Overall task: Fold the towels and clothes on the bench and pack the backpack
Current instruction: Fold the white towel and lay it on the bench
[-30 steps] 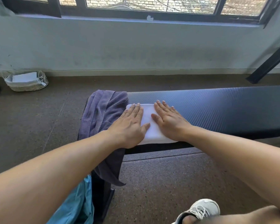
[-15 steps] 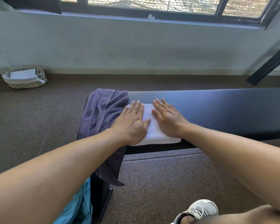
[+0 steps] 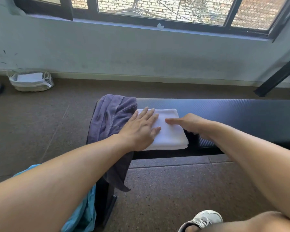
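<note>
A folded white towel (image 3: 170,134) lies on the left end of the black padded bench (image 3: 233,114). My left hand (image 3: 141,129) lies flat on the towel's left half, fingers straight. My right hand (image 3: 187,122) is at the towel's right edge, thumb stretched over the top; its fingers are hidden at the towel's far side. A purple-grey garment (image 3: 110,119) is crumpled over the bench's left end and hangs down toward the floor. A teal fabric item (image 3: 84,215), perhaps the backpack, shows at the bottom left behind my left arm.
A woven basket (image 3: 31,81) holding white cloth stands by the wall at the far left. A black metal frame leg (image 3: 278,76) slants down at the right. My white shoe (image 3: 203,220) and knee are at the bottom right on the brown floor.
My right hand has slid off the top of the towel to its right edge and turned on its side. The left hand stays flat on the towel.
</note>
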